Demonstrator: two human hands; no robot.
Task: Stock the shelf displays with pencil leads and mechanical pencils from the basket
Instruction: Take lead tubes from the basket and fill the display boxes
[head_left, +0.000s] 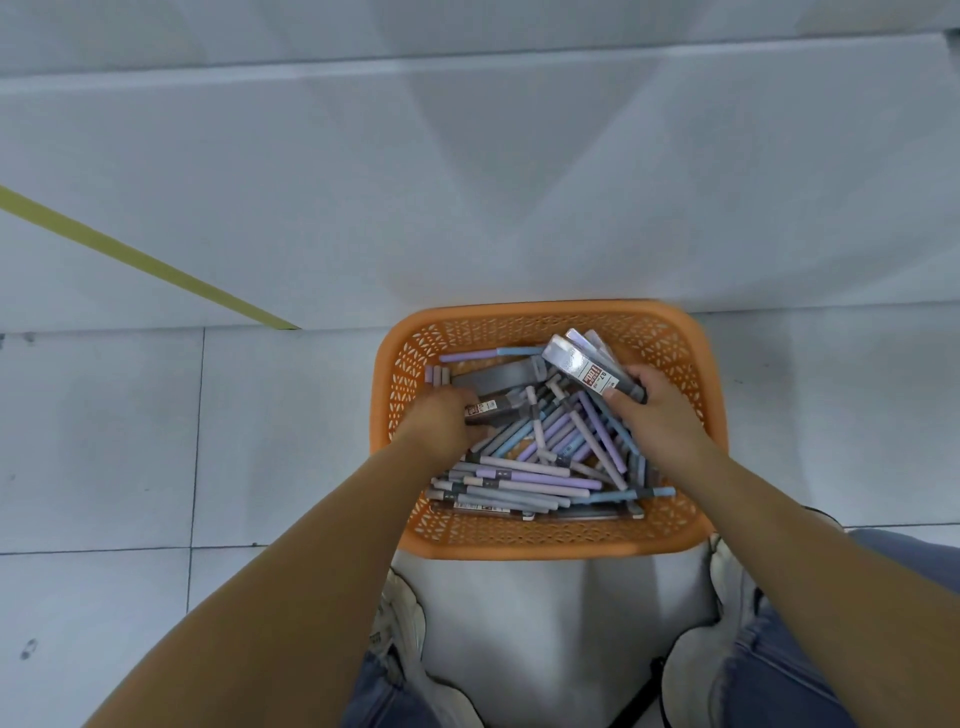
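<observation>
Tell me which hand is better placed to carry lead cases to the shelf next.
Right, probably. The right hand grips several lead cases raised above the pile; the left hand is low in the orange basket, gripping one dark case lying among the pencils.

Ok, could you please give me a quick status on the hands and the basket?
Left hand grips one lead case inside the orange basket. Right hand holds several lead cases, fanned. Mechanical pencils piled loose below. Nothing blocking.
</observation>
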